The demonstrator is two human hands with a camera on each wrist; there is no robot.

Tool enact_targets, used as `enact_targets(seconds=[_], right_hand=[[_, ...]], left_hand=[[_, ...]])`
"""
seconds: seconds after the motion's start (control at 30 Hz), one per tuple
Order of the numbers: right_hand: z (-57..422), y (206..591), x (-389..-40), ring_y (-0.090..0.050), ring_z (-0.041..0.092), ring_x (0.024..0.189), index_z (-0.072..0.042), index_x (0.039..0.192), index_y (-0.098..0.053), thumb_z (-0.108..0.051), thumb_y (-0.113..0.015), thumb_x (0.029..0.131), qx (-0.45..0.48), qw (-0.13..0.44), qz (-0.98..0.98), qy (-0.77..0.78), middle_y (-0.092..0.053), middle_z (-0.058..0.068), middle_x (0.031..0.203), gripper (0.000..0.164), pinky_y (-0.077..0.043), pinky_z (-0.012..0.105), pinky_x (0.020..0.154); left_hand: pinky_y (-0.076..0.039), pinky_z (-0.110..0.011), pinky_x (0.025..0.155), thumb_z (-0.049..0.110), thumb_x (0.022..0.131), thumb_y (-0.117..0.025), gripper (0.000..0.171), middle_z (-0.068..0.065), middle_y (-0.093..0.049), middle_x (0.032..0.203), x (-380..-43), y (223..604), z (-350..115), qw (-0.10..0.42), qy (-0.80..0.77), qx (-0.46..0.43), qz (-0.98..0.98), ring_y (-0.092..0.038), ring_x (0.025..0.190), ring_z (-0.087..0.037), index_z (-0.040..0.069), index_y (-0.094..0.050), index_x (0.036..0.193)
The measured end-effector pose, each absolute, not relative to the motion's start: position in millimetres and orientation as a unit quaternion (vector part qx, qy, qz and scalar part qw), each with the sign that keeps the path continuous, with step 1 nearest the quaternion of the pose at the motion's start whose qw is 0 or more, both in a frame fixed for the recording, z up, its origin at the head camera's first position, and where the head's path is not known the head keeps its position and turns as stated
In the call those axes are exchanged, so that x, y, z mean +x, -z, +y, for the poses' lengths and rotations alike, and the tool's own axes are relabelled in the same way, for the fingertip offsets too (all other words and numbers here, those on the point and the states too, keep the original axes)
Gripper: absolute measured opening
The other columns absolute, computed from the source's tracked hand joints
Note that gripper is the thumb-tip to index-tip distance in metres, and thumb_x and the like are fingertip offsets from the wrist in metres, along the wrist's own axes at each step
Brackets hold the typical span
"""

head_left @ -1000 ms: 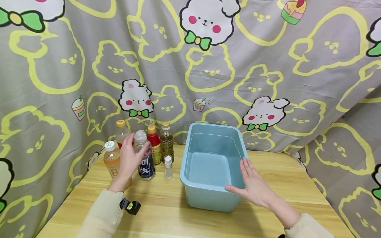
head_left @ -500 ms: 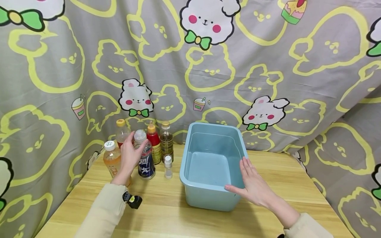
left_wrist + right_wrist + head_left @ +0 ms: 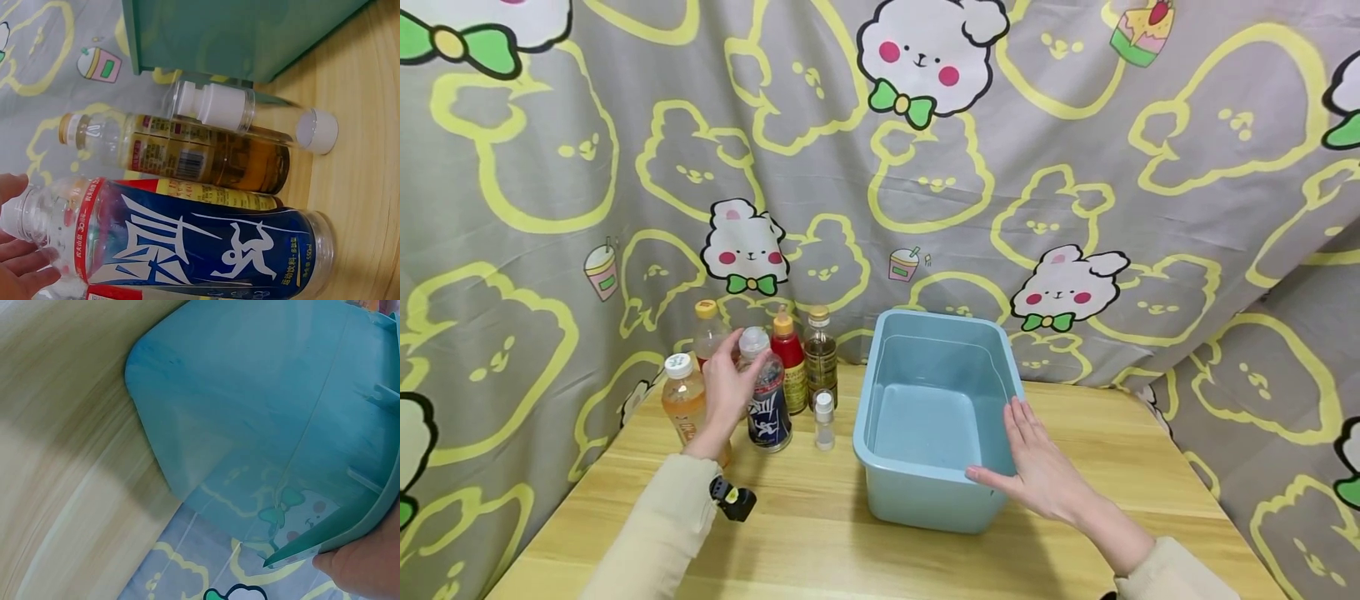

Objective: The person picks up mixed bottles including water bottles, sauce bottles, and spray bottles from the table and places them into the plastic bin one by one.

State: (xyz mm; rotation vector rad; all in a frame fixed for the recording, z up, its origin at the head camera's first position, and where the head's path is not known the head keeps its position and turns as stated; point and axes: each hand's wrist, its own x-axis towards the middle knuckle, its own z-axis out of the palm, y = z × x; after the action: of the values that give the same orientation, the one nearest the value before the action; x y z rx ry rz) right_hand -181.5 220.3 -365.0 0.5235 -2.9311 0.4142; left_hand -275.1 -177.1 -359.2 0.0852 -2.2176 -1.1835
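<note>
A clear drink bottle point(image 3: 767, 419) with a blue label stands upright on the left part of the table. My left hand point(image 3: 728, 392) holds it at the neck, thumb on one side and fingers on the other. In the left wrist view, the fingertips point(image 3: 39, 262) lie by the neck of the drink bottle point(image 3: 194, 244). My right hand point(image 3: 1047, 473) rests on the right rim of a blue plastic basin point(image 3: 925, 500), fingers straight and thumb over the front corner. Inside the basin only its bare floor shows.
Around the drink bottle stand an orange drink bottle point(image 3: 683, 400), a yellow-capped bottle point(image 3: 706, 337), a red sauce bottle point(image 3: 787, 358), a brown-liquid bottle point(image 3: 820, 358) and a small clear bottle point(image 3: 824, 423). A patterned curtain point(image 3: 820, 167) hangs behind the wooden table point(image 3: 805, 533).
My left hand has shifted slightly right and its thumb has come in closer against the bottle's neck. The bottle stays in place. My right hand and the basin have not moved.
</note>
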Motion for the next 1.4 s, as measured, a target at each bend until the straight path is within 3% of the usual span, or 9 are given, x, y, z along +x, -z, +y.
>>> enact_targets(seconds=[0.2, 0.53, 1.4], right_hand=[[220, 366, -181, -0.004, 0.037, 0.131, 0.012, 0.135, -0.017, -0.063, -0.050, 0.077, 0.174, 0.066, -0.972, -0.141, -0.009, 0.026, 0.143, 0.101, -0.015, 0.051, 0.102], [220, 365, -180, -0.004, 0.036, 0.131, 0.013, 0.135, -0.017, -0.063, -0.051, 0.076, 0.173, 0.061, -0.973, -0.142, -0.008, 0.026, 0.143, 0.101, -0.015, 0.051, 0.102], [221, 363, -180, -0.004, 0.038, 0.131, 0.013, 0.135, -0.013, -0.062, -0.051, 0.077, 0.177, 0.059, -0.972, -0.145, -0.006, 0.027, 0.143, 0.101, -0.015, 0.052, 0.102]], left_hand=[[-0.047, -0.040, 0.071, 0.017, 0.077, -0.069, 0.055, -0.024, -0.059, 0.101, -273, 354, -177, 0.316, 0.446, 0.026, -0.837, -0.057, 0.083, -0.031, -0.005, -0.048, 0.122], [-0.048, -0.040, 0.077, 0.020, 0.076, -0.070, 0.055, -0.022, -0.058, 0.107, -262, 332, -172, 0.321, 0.454, -0.010, -0.831, -0.058, 0.094, -0.032, -0.003, -0.049, 0.122], [-0.051, -0.033, 0.070, 0.032, 0.073, -0.072, 0.050, -0.012, -0.066, 0.092, -225, 245, -141, 0.397, 0.407, -0.132, -0.812, -0.062, 0.082, -0.020, 0.002, -0.060, 0.112]])
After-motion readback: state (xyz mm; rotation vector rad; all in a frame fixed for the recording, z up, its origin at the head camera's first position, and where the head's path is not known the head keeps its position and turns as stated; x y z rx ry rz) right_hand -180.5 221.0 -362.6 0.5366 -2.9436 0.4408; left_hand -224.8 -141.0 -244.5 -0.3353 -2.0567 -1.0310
